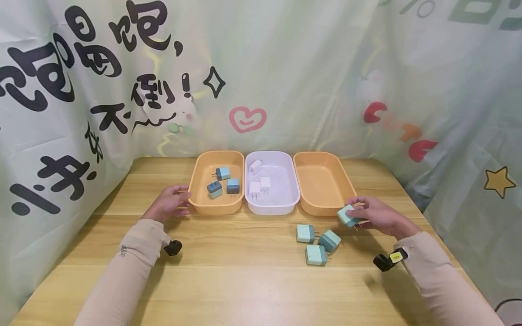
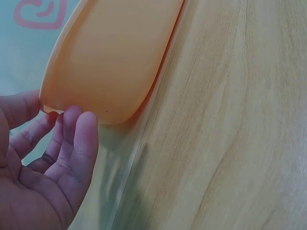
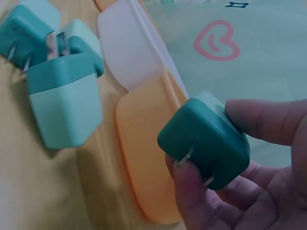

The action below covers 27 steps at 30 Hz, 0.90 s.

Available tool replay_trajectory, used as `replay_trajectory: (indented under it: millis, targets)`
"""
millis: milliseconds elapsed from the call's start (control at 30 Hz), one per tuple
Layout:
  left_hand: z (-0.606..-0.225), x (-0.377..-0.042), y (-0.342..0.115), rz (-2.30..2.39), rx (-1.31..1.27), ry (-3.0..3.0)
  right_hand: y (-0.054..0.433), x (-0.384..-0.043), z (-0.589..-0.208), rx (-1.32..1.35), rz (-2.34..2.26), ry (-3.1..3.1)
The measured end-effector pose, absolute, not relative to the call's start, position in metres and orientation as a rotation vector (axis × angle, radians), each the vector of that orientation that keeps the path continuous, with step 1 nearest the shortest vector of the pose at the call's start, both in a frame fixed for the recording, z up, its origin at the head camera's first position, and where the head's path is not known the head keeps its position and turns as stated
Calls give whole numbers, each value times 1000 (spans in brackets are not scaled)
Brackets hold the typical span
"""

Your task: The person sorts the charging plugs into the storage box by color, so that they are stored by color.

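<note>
My left hand [image 1: 170,202] holds the rim of the left orange tray [image 1: 218,210], thumb at the rim and fingertips at its underside. Inside that tray lie several blue chargers [image 1: 223,173]. My right hand [image 1: 377,214] pinches a mint-green plug charger [image 1: 348,216] between thumb and fingers, near the front right corner of the right orange tray [image 1: 322,181]. In the right wrist view, the held charger [image 3: 206,143] has its dark green face and metal prongs toward the camera. On the table in front of this tray sit three more mint-green chargers [image 1: 305,233], close together.
A white tray [image 1: 272,209] with three white chargers [image 1: 265,182] stands between the two orange trays. The wooden table [image 1: 244,280] extends in front of them. A printed curtain [image 1: 293,90] hangs behind and along both sides.
</note>
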<state>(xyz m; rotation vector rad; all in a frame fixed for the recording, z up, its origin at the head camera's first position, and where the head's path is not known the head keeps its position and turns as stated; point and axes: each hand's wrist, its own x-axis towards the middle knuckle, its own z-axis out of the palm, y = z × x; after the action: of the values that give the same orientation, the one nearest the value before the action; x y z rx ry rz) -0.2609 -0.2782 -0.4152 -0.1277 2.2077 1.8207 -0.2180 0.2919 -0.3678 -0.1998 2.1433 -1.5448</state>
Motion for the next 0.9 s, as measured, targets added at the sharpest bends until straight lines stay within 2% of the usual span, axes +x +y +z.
replay_trajectory:
  millis: [500,900]
  targets:
    - [-414,-261,-277,1812,-123,2217,278,-248,-353,-214,-1606,2090]
    - [-412,-260,-276,1804,-116,2213,266,-279,-351,-114,-1682,2013]
